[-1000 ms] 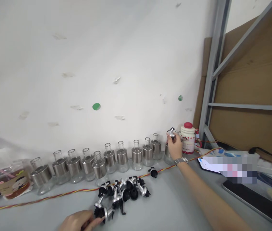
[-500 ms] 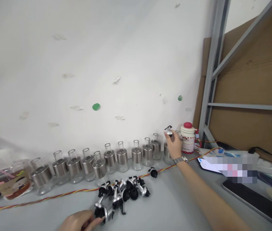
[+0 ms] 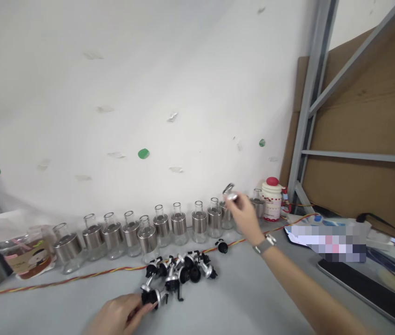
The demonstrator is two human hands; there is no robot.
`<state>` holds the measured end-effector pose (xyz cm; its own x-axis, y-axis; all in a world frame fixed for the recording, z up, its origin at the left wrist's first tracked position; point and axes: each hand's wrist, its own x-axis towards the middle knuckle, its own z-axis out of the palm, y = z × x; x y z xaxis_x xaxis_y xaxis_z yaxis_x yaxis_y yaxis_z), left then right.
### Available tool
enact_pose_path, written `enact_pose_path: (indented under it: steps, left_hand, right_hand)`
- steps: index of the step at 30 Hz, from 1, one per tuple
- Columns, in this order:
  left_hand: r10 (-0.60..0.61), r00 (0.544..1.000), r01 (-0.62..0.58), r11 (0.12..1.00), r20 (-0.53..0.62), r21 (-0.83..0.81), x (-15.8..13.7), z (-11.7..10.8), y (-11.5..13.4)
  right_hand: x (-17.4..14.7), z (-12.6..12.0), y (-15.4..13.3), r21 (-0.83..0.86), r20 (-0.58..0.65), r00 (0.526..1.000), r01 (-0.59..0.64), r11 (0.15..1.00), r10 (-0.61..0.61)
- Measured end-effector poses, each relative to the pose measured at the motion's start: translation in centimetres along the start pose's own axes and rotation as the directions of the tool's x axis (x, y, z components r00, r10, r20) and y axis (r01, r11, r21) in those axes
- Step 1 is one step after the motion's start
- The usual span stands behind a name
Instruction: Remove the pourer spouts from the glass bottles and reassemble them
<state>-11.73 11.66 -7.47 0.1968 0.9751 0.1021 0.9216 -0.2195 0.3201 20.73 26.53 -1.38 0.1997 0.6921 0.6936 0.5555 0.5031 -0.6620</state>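
My right hand (image 3: 245, 216) is closed on a silver bottle pourer (image 3: 231, 193), held just above the neck of a glass bottle (image 3: 227, 218) with a steel band. It partly hides that bottle and another one behind it. At the lower left, my left hand (image 3: 122, 314) pinches a black-and-silver pourer (image 3: 155, 298) at the near edge of a pile. Several more pourers (image 3: 183, 273) lie heaped beyond it. A single pourer (image 3: 222, 246) rests apart, to the right of the heap. Several steel-banded glass bottles (image 3: 147, 239) stand upright in a row along the wall.
A red-and-yellow twisted cord (image 3: 89, 275) runs across the grey table. A cup with brown liquid (image 3: 31, 258) stands far left. On the right are a white bottle with a red lid (image 3: 272, 200), a lit phone (image 3: 298, 236), a dark slab-like device (image 3: 364, 291) and a metal frame (image 3: 318, 93).
My right hand has moved left with its pourer, from the far-right bottles to above the one beside them. My left hand stays at the pile. The view has shifted slightly.
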Motion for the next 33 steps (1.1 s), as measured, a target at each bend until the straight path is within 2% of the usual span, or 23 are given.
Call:
enact_pose_path:
  steps: [1, 3, 5, 7, 9, 11, 13, 16, 20, 24, 27, 30, 33]
  left_hand:
    - [0.001, 1.000, -0.001, 1.000, -0.015, 0.015, -0.1, -0.1, 0.2]
    - [0.025, 0.998, -0.021, 0.998, -0.065, 0.067, -0.3, -0.3, 0.6]
    - [0.092, 0.986, -0.073, 0.988, -0.138, 0.134, -0.4, -0.7, 1.1]
    - [0.187, 0.959, -0.145, 0.970, -0.214, 0.197, -0.6, -1.1, 2.2]
    - [0.260, 0.931, -0.200, 0.950, -0.255, 0.238, -0.6, -1.5, 3.7]
    - [0.265, 0.934, -0.207, 0.948, -0.239, 0.241, -0.4, -1.5, 5.5]
    - [0.192, 0.956, -0.137, 0.961, -0.224, 0.240, -0.1, -1.1, 7.1]
    - [0.090, 0.986, -0.062, 0.978, -0.137, 0.197, 0.3, 0.3, 8.3]
    - [0.029, 0.999, -0.025, 0.991, -0.029, 0.130, 0.0, 1.5, 7.8]
    - [-0.029, 0.999, 0.027, 0.992, 0.015, 0.124, -0.4, 1.5, 7.4]
    - [-0.015, 0.999, 0.010, 0.992, 0.040, 0.127, -0.5, 1.9, 7.4]
    - [0.049, 0.999, -0.049, 0.995, -0.002, 0.090, -0.5, 2.7, 7.2]
    - [0.107, 0.986, -0.095, 0.991, -0.125, 0.097, -0.5, 3.2, 6.7]
  right_hand:
    - [-1.5, 0.3, -0.3, -0.022, 0.124, 0.992, 0.007, 1.000, -0.004]
    - [-4.5, 1.0, -0.7, -0.081, 0.323, 0.946, 0.014, 0.997, 0.013]
    - [-6.8, 1.4, -0.7, -0.151, 0.424, 0.905, 0.027, 0.988, 0.040]
    - [-7.7, 1.4, -0.7, -0.218, 0.464, 0.883, 0.041, 0.975, 0.066]
    - [-7.7, 1.3, -0.7, -0.285, 0.464, 0.880, 0.038, 0.958, 0.103]
    - [-7.2, 1.2, -0.5, -0.353, 0.437, 0.886, 0.011, 0.936, 0.155]
    - [-6.9, 1.2, -0.1, -0.405, 0.409, 0.888, -0.030, 0.914, 0.210]
    - [-7.2, 1.4, 1.0, -0.428, 0.391, 0.882, -0.080, 0.900, 0.264]
    - [-7.4, 1.9, 3.1, -0.402, 0.352, 0.883, -0.156, 0.902, 0.310]
    - [-7.0, 2.4, 4.9, -0.339, 0.306, 0.883, -0.248, 0.907, 0.356]
    - [-6.9, 2.4, 5.4, -0.288, 0.277, 0.888, -0.288, 0.913, 0.368]
    - [-6.8, 1.9, 5.4, -0.261, 0.256, 0.890, -0.312, 0.914, 0.377]
    - [-6.6, 1.3, 5.2, -0.241, 0.263, 0.892, -0.307, 0.920, 0.367]
